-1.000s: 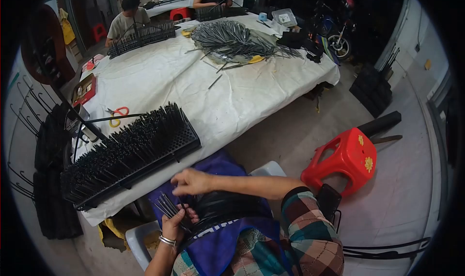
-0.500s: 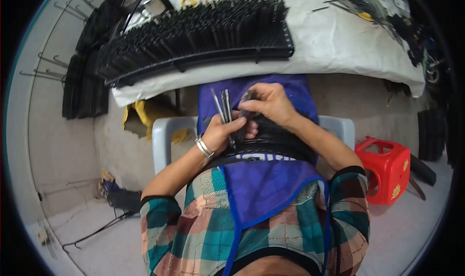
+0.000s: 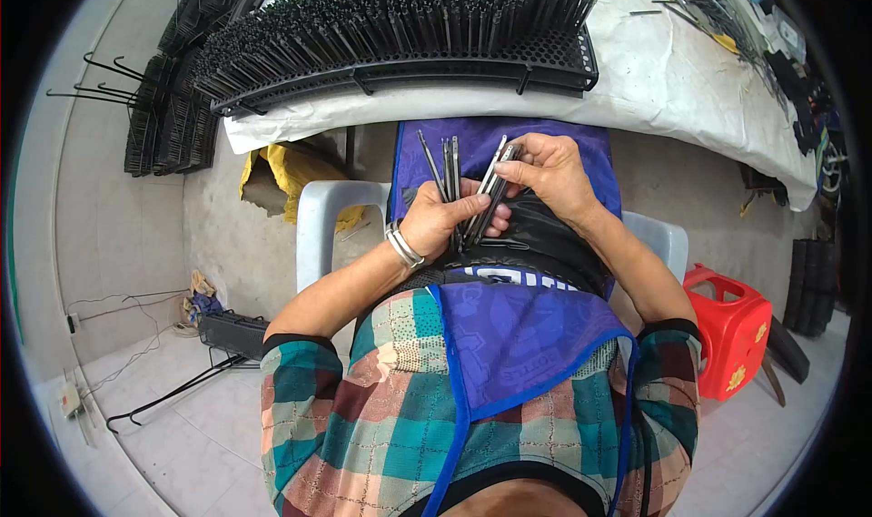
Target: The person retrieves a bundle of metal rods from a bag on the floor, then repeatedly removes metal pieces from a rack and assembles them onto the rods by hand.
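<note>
My left hand (image 3: 443, 219) is closed around several slim, dark metal rods (image 3: 449, 167), which fan upward between thumb and fingers. A silvery bracelet circles that wrist. With thumb and fingertips my right hand (image 3: 559, 177) pinches the upper part of a second bundle of the same rods (image 3: 491, 190), whose lower part rests by the left fingers. Both hands are over my lap, above a purple apron (image 3: 518, 354) and dark cloth. The exact kind of the rods cannot be made out.
Ahead, a long black perforated rack (image 3: 436, 70) full of upright dark rods stands on a white-covered table (image 3: 654, 72). A red plastic stool (image 3: 734, 331) is at the right, a yellow sack (image 3: 283, 181) under the table. More black racks (image 3: 168, 122) hang at the left wall.
The second bundle has spread out between my hands and its tips now show above the right fingers. The whole view has shifted slightly, with the rack higher in the picture.
</note>
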`<act>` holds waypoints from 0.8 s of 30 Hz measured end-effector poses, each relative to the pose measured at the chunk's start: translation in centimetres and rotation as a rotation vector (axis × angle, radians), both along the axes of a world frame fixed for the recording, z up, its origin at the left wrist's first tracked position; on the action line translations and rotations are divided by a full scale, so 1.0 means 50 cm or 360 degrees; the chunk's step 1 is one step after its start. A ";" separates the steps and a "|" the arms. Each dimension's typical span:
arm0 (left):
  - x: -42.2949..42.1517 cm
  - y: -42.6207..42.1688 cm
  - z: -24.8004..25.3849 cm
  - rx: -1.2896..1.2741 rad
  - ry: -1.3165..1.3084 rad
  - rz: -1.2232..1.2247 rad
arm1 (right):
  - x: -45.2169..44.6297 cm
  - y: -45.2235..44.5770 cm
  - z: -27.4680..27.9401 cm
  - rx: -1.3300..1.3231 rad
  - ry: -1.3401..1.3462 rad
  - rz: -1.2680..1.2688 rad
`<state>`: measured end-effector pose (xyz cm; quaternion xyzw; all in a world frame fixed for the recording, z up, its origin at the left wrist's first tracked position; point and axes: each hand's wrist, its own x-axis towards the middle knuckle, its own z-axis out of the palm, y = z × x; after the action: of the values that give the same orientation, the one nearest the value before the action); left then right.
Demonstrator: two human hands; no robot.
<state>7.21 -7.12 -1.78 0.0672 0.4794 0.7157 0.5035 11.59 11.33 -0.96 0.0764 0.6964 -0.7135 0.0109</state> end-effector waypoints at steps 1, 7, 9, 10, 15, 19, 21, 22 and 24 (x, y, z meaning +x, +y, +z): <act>0.000 0.000 -0.001 -0.0003 -0.0014 0.0000 | 0.000 0.000 -0.002 0.0016 0.0000 -0.0006; 0.000 -0.001 -0.002 -0.0023 -0.0059 0.0052 | 0.001 -0.003 -0.009 -0.0026 -0.0053 -0.0063; -0.001 -0.002 -0.003 -0.0045 -0.0051 0.0112 | 0.001 -0.004 -0.003 -0.0140 -0.0120 -0.0172; -0.001 -0.002 -0.004 -0.0070 -0.0049 0.0120 | 0.000 -0.003 -0.001 -0.0197 -0.0154 -0.0224; -0.002 -0.001 -0.001 -0.0068 -0.0050 0.0071 | -0.002 0.005 -0.003 -0.0235 0.0014 -0.0247; -0.002 0.000 0.010 -0.0060 -0.0039 -0.0008 | 0.003 -0.013 -0.003 -0.0250 -0.0040 -0.0177; -0.002 0.001 0.013 -0.0086 -0.0017 -0.0015 | 0.003 -0.006 -0.002 -0.0258 -0.0055 -0.0127; -0.002 0.002 0.013 -0.0098 -0.0006 -0.0017 | 0.003 -0.004 0.003 -0.0272 -0.0050 -0.0133; -0.001 0.001 0.010 -0.0106 -0.0007 -0.0022 | 0.003 0.004 0.017 -0.0291 -0.0038 -0.0149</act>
<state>7.16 -7.05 -1.29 0.0522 0.5014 0.6959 0.5115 11.76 11.53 -0.13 0.1160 0.6239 -0.7728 -0.0071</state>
